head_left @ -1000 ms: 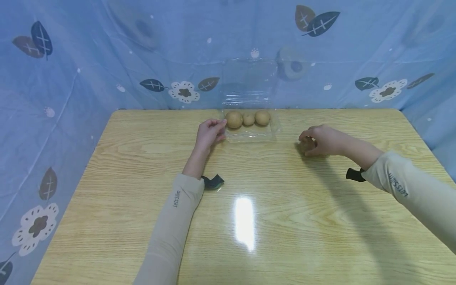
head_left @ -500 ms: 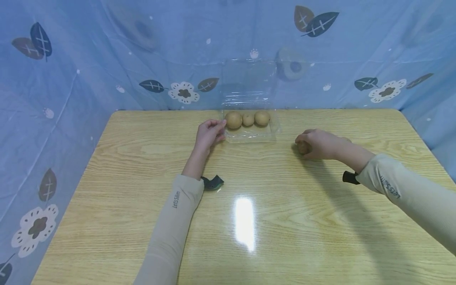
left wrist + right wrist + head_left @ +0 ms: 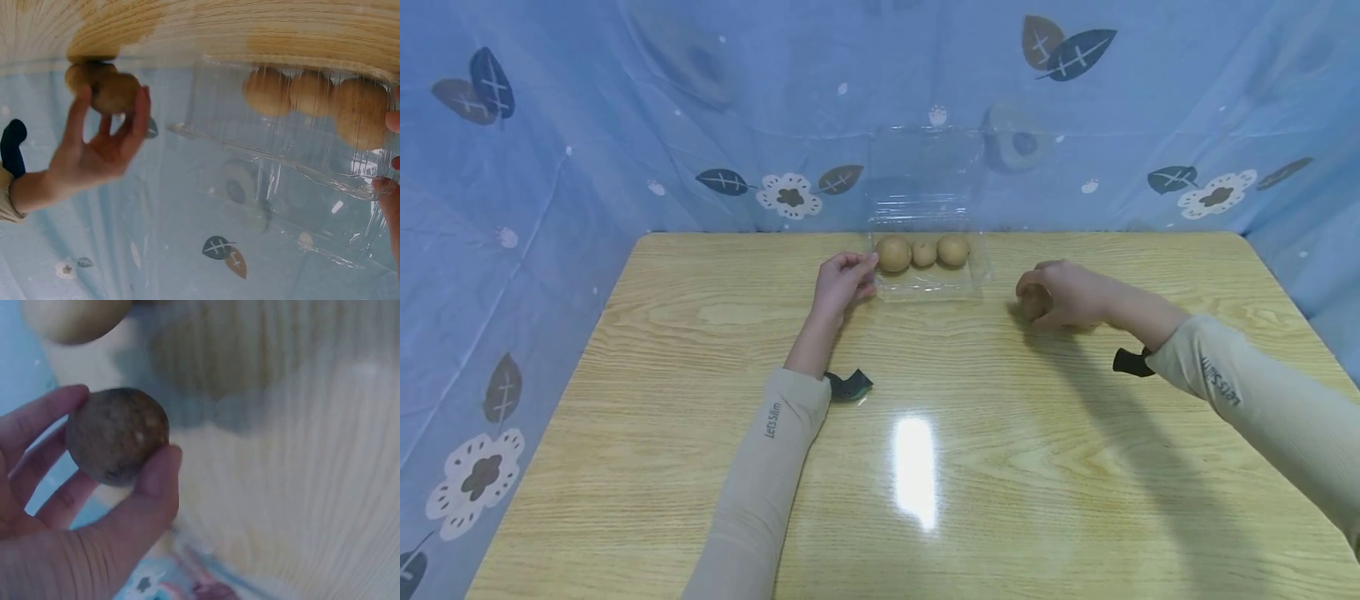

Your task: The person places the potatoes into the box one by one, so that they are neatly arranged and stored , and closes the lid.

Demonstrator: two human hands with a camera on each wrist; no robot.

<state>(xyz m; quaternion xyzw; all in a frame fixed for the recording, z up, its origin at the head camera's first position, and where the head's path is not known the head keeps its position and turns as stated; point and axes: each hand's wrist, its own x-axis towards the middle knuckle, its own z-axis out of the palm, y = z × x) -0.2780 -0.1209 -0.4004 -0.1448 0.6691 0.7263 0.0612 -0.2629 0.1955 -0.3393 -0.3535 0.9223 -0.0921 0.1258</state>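
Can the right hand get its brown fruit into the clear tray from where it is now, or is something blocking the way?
Probably yes. The right hand pinches the brown fruit just right of the clear tray; its lid stands open and the front strip is bare. The left hand holds the far edge, out of the way.

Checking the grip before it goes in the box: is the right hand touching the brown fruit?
Touching. The right wrist view shows the right hand pinching the brown fruit between thumb and fingers.
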